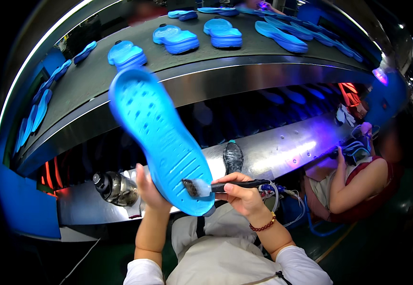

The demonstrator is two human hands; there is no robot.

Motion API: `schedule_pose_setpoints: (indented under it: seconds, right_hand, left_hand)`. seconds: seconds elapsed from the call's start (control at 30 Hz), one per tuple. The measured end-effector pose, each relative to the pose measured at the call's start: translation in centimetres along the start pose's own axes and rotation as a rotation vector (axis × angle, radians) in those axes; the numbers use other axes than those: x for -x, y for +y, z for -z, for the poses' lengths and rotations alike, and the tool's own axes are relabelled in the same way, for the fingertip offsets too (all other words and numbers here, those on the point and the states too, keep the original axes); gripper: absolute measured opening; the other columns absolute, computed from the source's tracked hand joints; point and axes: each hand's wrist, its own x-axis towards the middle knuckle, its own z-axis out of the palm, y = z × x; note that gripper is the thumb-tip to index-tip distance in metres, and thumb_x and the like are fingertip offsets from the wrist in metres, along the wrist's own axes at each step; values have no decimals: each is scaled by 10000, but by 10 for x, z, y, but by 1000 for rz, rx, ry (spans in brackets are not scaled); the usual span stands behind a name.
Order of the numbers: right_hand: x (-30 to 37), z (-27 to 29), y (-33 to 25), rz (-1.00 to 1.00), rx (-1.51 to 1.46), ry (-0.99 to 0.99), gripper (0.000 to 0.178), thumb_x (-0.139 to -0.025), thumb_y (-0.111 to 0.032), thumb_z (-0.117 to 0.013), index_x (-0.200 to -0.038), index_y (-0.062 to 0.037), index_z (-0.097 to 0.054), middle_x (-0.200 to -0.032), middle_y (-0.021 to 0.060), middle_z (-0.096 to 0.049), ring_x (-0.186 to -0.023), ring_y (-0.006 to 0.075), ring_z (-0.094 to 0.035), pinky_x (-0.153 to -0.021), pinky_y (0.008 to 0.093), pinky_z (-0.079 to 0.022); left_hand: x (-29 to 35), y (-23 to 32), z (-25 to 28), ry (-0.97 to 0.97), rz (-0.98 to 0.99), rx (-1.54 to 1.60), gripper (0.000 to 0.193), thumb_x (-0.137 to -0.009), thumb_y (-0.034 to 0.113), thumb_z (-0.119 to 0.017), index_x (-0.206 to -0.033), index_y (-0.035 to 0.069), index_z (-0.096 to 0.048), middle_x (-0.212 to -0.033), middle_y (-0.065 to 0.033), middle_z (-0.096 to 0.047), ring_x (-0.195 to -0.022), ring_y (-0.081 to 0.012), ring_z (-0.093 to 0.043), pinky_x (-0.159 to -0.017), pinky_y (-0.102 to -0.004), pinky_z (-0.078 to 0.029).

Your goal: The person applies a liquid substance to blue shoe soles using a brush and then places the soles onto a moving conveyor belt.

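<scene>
A large blue shoe sole [168,128] is tilted up in front of me, its grooved and dimpled face in view. Its lower left edge rests in my left hand [153,192], whose fingers go out of sight behind it. My right hand [244,197] is closed round the black handle of a brush [235,185]. The dark bristles lie against the lower part of the sole, near its right edge. A thin clear hose [276,197] hangs by the brush handle. Red beads circle my right wrist.
A conveyor belt [182,61] carrying several blue soles [175,38] curves across the far side. On the metal bench [277,149] stand a dark capped bottle [116,188] and a small dark sole [233,157]. At right, a person [354,185] works close by beneath a purple light.
</scene>
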Motion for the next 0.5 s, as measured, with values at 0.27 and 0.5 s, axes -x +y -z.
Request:
schedule_pose_setpoints:
  seconds: [0.27,0.5]
  right_hand:
    - [5,-32,3,263,768,50,196,-762,-1,-621,-956,16,-609,-960,127,-626,-838,124,-581,-722,217,-454]
    - [-1,-28,8,463,933,87,189,-702,31,-641,-889,6,-635,-906,139,-640,-802,187,-605,-709,259,-470]
  left_hand:
    - [6,-21,-7,10,-14,-3,695,-819,497,-379,-1285,-16,-331,-1225,-211,-450,-1070,-329,-496,-913,-453,-405]
    - [-2,-15,9,-126,11,298,595,-856,426,-399,-1214,-48,-425,-1141,-217,-526,-950,-307,-577,-851,-419,-456]
